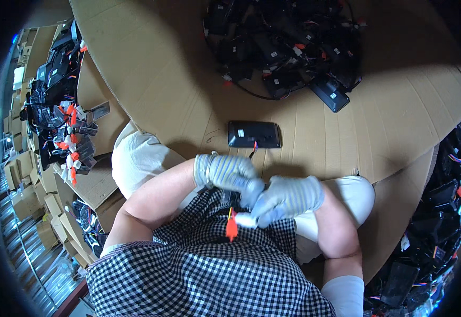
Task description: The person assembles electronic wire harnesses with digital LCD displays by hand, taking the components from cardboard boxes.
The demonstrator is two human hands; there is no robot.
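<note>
Head view: the person is sitting over a cardboard sheet (347, 142), working both gloved hands close together above the lap.
Left hand (228, 174): curled closed around a small black device (234, 199), mostly hidden under the glove.
Right hand (288, 198): fingers are pinching a white connector (245, 220) at the end of the device's lead, just beside the left hand.
Orange tag (231, 228): hanging free below the connector, over the checked cloth.
Finished-looking unit (254, 134): lying flat on the cardboard, apart from the hands, its wire trailing toward them.
Stock: a heap of black units (288, 47) at the far side of the sheet.
Doing it well: probably keeping the left hand steady, pinching the connector body rather than the thin wires, and keeping the tag clear.
</note>
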